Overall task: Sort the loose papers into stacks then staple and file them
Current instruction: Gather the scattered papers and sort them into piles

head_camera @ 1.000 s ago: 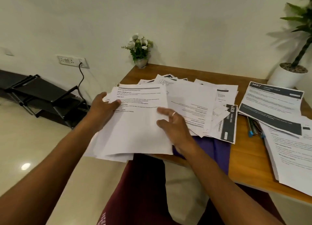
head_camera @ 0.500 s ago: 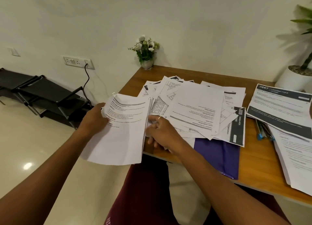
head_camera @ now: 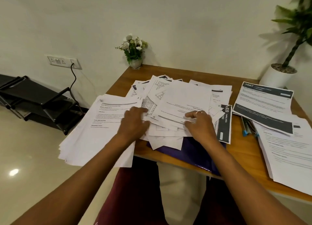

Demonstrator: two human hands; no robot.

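While the left hand [head_camera: 135,123] rests open-fingered on the overhanging stack [head_camera: 101,125], the right hand [head_camera: 200,125] curls against the loose papers [head_camera: 185,96]; grip not discernible.

Home office corner: wooden desk [head_camera: 239,150], paperwork [head_camera: 185,99], potted plants [head_camera: 134,51], wall socket [head_camera: 63,61].

The left hand [head_camera: 135,123] and right hand [head_camera: 200,125] are resting, fingers bent, on the loose pile of papers [head_camera: 184,98] on the table [head_camera: 239,150]; any pinch is unclear. A stack [head_camera: 94,128] is lying left of the pile, overhanging the table. A purple folder [head_camera: 194,154] is showing under the pile's near edge.
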